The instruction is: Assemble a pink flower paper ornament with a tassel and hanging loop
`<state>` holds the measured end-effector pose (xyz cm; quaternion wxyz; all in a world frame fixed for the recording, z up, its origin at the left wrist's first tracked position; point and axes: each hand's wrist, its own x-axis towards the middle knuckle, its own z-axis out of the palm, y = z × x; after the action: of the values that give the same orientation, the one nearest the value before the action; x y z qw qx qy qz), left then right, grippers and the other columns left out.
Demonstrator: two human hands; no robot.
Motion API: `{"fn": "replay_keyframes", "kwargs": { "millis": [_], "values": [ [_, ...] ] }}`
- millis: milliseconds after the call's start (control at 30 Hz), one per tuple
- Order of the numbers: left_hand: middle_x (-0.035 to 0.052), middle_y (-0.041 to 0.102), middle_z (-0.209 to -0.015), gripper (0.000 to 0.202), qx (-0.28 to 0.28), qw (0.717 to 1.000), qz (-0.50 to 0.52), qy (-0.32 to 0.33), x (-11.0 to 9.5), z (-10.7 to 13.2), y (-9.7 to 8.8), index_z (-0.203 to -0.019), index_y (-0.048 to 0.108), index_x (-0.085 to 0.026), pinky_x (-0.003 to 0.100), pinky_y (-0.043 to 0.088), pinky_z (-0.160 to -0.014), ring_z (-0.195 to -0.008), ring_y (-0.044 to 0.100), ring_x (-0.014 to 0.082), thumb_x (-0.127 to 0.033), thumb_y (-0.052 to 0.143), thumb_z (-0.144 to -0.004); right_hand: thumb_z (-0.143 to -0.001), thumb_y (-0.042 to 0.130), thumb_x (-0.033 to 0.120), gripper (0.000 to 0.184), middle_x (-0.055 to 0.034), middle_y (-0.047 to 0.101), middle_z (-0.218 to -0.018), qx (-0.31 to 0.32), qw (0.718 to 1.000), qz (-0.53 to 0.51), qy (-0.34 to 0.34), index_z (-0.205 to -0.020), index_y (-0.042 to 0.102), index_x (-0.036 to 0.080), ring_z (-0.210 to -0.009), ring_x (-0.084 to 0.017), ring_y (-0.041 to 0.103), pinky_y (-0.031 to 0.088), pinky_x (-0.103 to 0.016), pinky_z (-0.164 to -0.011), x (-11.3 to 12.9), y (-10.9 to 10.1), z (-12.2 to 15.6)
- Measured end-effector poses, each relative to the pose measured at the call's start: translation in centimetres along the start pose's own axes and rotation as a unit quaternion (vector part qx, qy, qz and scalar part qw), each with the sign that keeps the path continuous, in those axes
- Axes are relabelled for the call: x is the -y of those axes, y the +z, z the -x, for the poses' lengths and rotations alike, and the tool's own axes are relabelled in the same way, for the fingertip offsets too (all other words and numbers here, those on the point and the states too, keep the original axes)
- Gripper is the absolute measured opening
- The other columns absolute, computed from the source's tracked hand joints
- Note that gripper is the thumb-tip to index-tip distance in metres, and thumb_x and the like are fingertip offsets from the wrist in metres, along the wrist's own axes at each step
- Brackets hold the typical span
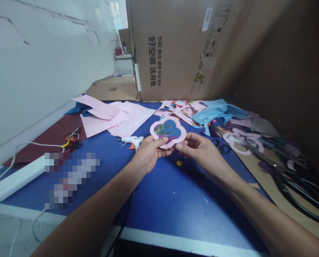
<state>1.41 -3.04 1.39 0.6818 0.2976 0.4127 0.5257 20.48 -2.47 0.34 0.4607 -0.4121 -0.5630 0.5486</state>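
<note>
Between both hands is a pink flower-shaped cutout (182,134), tilted up above the blue table. Its middle shows blue, green and purple; whether that is clear film or a print I cannot tell. My left hand (149,152) pinches its lower left edge, thumb on top and fingers underneath. With thumb and fingers, my right hand (202,147) grips the lower right edge. Just left of my left hand lies a white glue gun (131,140) with an orange trigger. A small yellow piece (179,163) rests on the table below the hands.
Pink sheets (132,112) lie at the back left, blue fabric (222,111) and scraps at the back right. Large scissors (278,171) lie right beside another pink cutout (239,147). Keys (73,137) and a white bar (21,178) are left. A cardboard box (180,53) stands behind.
</note>
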Motion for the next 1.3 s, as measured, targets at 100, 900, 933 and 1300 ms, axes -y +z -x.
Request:
{"fn": "replay_keyframes", "kwargs": {
  "millis": [100,900,933,1300],
  "values": [
    [0.0115,0.084,-0.094,0.014,0.004,1.000,-0.003,0.000,0.1,0.0,-0.1,-0.106,0.080,-0.011,0.025,0.062,-0.062,-0.070,0.077,0.0166,-0.012,0.077,-0.093,-0.071,0.099,0.054,0.047,-0.0001,0.071,-0.079,-0.003,1.000,-0.003,-0.003,-0.095,0.075,0.021,-0.070,-0.015,0.061,0.049,-0.027,-0.061,0.0,0.0,0.0],
    [0.0124,0.085,-0.107,0.028,-0.003,0.996,-0.072,0.054,0.8,0.0,-0.2,-0.109,0.084,-0.013,0.027,0.063,-0.072,-0.084,0.078,0.0181,-0.019,0.089,-0.082,-0.074,0.095,0.063,0.053,-0.0018,0.072,-0.080,-0.009,0.999,0.032,0.003,-0.100,0.076,0.021,-0.068,-0.016,0.061,0.049,-0.029,-0.062,-0.1,0.0,0.0],
    [0.0121,0.085,-0.108,0.029,-0.005,0.996,-0.071,0.057,0.8,0.0,-0.2,-0.110,0.084,-0.014,0.027,0.063,-0.073,-0.086,0.078,0.0183,-0.019,0.090,-0.081,-0.074,0.095,0.063,0.053,-0.0019,0.072,-0.080,-0.009,0.999,0.032,0.002,-0.100,0.076,0.021,-0.068,-0.016,0.061,0.049,-0.030,-0.062,-0.1,0.0,0.0],
    [0.0099,0.085,-0.100,0.029,0.001,0.992,-0.093,0.082,1.0,0.0,0.1,-0.103,0.085,-0.015,0.026,0.061,-0.070,-0.082,0.077,0.0183,-0.020,0.093,-0.075,-0.084,0.085,0.068,0.048,-0.0022,0.072,-0.076,-0.026,0.998,0.051,-0.006,-0.092,0.074,0.023,-0.070,-0.019,0.065,0.052,-0.031,-0.064,-0.2,-0.4,0.1]
  ]
}}
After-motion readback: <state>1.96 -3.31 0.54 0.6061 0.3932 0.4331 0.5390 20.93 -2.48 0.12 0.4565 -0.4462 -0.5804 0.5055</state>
